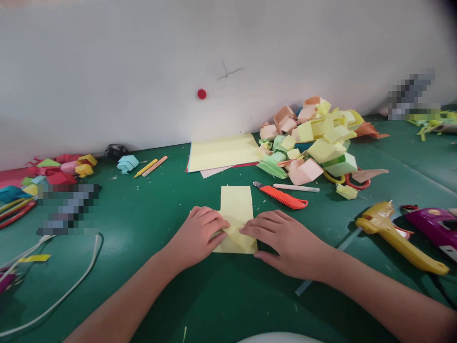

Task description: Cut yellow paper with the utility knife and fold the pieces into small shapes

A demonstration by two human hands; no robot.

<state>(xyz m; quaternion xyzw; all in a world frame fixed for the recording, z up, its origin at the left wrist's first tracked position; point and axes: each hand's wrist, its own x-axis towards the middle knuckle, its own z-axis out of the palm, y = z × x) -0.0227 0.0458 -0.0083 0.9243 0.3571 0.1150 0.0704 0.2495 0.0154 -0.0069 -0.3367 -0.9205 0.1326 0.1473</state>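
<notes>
One pale yellow paper sheet [236, 209] lies flat on the green table mat [150, 214], its near end already folded into angled flaps while its far half stays unfolded. Both hands press those flaps, the left hand [198, 234] and right hand [285, 240] flat, fingers extended, gripping nothing. The fingers hide the crease; an orange utility knife [282, 195] lies just beyond.

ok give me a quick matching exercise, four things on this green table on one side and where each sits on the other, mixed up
Things:
1. yellow paper sheet
2. orange utility knife
3. yellow glue gun
4. pile of folded paper pieces

Places:
A. far right of the table, beside a purple tool
B. against the wall, right of the paper stack
C. under the fingers of both hands
D. just right of the sheet, next to a white pen

Pairs: 1-C, 2-D, 3-A, 4-B
</notes>
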